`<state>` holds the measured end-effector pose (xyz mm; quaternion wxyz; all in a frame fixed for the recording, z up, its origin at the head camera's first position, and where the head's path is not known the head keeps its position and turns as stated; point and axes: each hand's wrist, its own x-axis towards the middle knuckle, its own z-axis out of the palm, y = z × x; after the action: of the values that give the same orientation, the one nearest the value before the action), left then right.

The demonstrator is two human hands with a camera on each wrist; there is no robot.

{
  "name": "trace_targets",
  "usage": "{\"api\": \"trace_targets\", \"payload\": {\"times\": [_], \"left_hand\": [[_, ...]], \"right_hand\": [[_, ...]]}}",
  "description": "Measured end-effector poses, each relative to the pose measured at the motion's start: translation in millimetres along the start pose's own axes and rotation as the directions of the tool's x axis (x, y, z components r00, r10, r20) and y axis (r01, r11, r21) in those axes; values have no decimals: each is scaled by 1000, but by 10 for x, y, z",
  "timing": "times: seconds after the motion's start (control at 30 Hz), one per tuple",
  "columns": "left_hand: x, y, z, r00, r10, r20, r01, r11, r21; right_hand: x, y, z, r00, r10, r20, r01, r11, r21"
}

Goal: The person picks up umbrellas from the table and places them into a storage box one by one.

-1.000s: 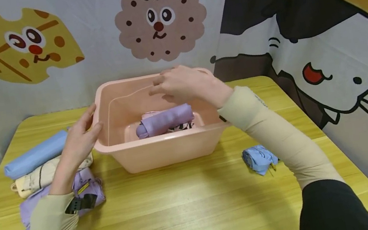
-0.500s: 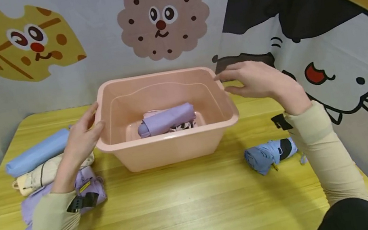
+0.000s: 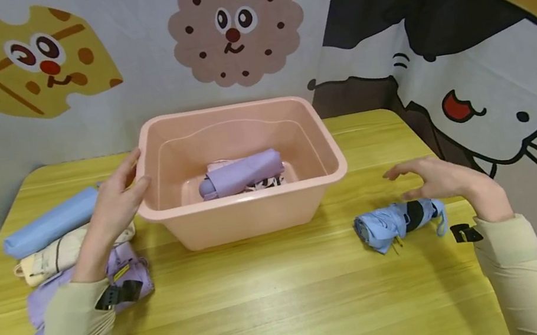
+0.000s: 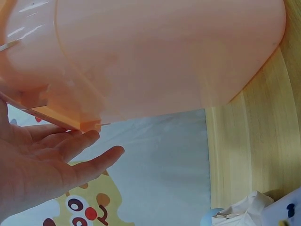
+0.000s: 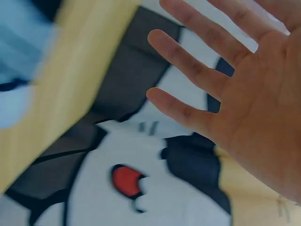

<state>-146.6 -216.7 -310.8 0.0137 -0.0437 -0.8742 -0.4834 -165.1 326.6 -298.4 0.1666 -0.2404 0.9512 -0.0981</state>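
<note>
A pink plastic tub (image 3: 247, 219) stands on the table, and my left hand (image 3: 115, 203) touches its left rim. In the left wrist view the left hand (image 4: 51, 160) has its fingers extended under the rim. Inside the tub lies a folded purple umbrella (image 3: 245, 174) over a black-and-white patterned item (image 3: 271, 182) and a pink item (image 3: 219, 164), both mostly hidden. My right hand (image 3: 435, 179) hovers just above a folded blue umbrella (image 3: 391, 223) with a wrist loop, right of the tub. The right wrist view shows the right hand (image 5: 254, 99) holding nothing, fingers spread.
Left of the tub lie a blue umbrella (image 3: 54, 223), a cream umbrella (image 3: 60, 257) and another purple bundle (image 3: 126, 264), partly behind the left arm. The wooden table (image 3: 272, 310) meets a cartoon-printed cloth (image 3: 134, 47) at the back and right.
My right hand has moved from over the tub, out to the right and down toward the blue umbrella. The left hand stays at the tub's rim.
</note>
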Motion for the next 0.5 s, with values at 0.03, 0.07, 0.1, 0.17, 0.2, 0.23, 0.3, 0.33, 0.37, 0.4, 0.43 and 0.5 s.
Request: {"api": "trace_targets", "payload": {"times": [0.03, 0.07, 0.1, 0.17, 0.2, 0.23, 0.3, 0.33, 0.37, 0.4, 0.43, 0.5], "left_hand": [[1, 3, 2, 1000, 1, 0, -1, 1000, -1], [1, 8, 3, 1000, 3, -2, -3, 1000, 1], [-1, 12, 2, 1000, 4, -2, -4, 1000, 1], [-4, 15, -2, 1000, 5, -5, -5, 1000, 3], [-6, 16, -4, 1000, 6, -7, -5, 1000, 6], [-6, 17, -5, 1000, 7, -7, -7, 1000, 7], [-9, 20, -8, 1000, 6, -7, -6, 1000, 7], [-11, 23, -9, 1000, 6, -7, -6, 1000, 8], [-13, 25, -9, 1000, 4, -7, -4, 1000, 10], [-12, 25, -8, 1000, 3, -7, -2, 1000, 11], [-11, 25, -7, 1000, 3, -6, -3, 1000, 9], [-11, 22, -6, 1000, 1, -6, -1, 1000, 12]], "right_hand": [[-23, 41, 66, 1000, 6, 19, -6, 1000, 10], [-41, 80, 126, 999, 8, 44, -10, 1000, 24], [-56, 113, 182, 998, 8, 64, -10, 999, 36], [-73, 171, 283, 995, -15, 94, 10, 999, 53], [-75, 196, 330, 994, -20, 107, 14, 998, 59], [-76, 219, 371, 993, -34, 115, 26, 997, 67], [-74, 258, 444, 992, -50, 113, 42, 996, 78], [-73, 277, 473, 993, -56, 108, 47, 996, 80], [-73, 290, 496, 993, -53, 101, 45, 996, 83], [-73, 303, 515, 994, -54, 95, 46, 995, 89], [-72, 314, 529, 995, -56, 87, 47, 995, 92], [-71, 332, 549, 996, -56, 75, 48, 994, 101]]}}
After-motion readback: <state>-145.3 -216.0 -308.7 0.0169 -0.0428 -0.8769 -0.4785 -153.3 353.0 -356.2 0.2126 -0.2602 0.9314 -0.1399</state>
